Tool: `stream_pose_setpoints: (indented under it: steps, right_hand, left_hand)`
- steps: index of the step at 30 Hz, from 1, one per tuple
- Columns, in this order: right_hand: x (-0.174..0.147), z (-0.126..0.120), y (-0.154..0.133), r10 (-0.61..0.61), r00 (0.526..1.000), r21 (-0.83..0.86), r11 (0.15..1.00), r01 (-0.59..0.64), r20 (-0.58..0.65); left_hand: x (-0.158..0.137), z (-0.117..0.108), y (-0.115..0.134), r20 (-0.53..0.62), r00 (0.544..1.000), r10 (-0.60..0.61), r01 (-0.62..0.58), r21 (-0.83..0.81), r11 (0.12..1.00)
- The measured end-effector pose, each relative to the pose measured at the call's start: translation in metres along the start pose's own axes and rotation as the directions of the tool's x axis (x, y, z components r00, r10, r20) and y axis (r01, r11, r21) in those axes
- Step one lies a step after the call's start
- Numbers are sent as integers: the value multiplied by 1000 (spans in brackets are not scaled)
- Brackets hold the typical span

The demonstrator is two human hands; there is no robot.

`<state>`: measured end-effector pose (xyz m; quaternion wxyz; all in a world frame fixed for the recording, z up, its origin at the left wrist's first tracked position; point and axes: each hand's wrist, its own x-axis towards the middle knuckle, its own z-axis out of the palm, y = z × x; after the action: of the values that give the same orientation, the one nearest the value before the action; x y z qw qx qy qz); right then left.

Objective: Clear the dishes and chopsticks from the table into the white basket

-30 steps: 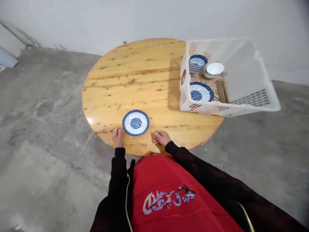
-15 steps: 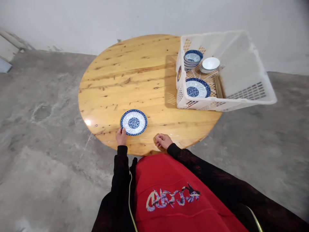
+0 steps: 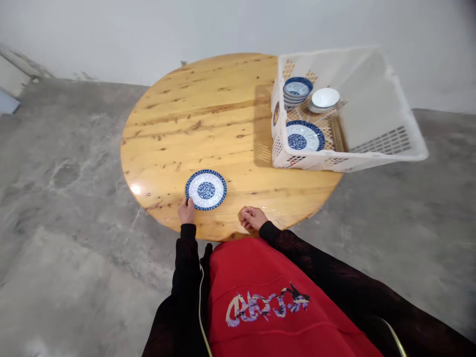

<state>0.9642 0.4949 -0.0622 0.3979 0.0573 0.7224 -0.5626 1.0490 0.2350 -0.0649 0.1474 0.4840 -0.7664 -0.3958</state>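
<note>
A blue-and-white patterned plate [image 3: 206, 190] lies flat on the round wooden table [image 3: 193, 124], close to its near edge. My left hand [image 3: 186, 210] pinches the plate's lower left rim, the thumb over the edge and the other fingers largely hidden. To the right of the plate, my right hand [image 3: 253, 218] rests by the table's near edge with its fingers curled in; it is apart from the plate and nothing shows in it.
At the table's right stands a white plastic basket [image 3: 386, 156], reaching past the edge. It holds stacked patterned bowls [image 3: 297, 88], small white dishes [image 3: 325, 98], a patterned plate [image 3: 305, 136] and chopsticks [image 3: 339, 134]. Behind the table is a pale wall [image 3: 223, 25].
</note>
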Motion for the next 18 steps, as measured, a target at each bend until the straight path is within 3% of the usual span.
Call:
stream_pose_setpoints:
  steps: [4,8,12,18]
  right_hand:
    - [-4,-15,-8,-22,999,4,1000,22,-49]
    - [-20,-49,-13,-60,991,26,998,63,-116]
    - [-31,-83,-16,-119,979,21,992,124,-168]
    - [-22,-118,-44,-227,972,-71,972,223,-54]
  left_hand:
    - [4,-8,3,-61,997,-50,54,58,997]
    - [11,-11,7,-165,986,-20,34,80,996]
    - [11,-6,11,-190,982,-15,29,67,997]
    - [-12,5,17,-251,960,-128,119,-49,992]
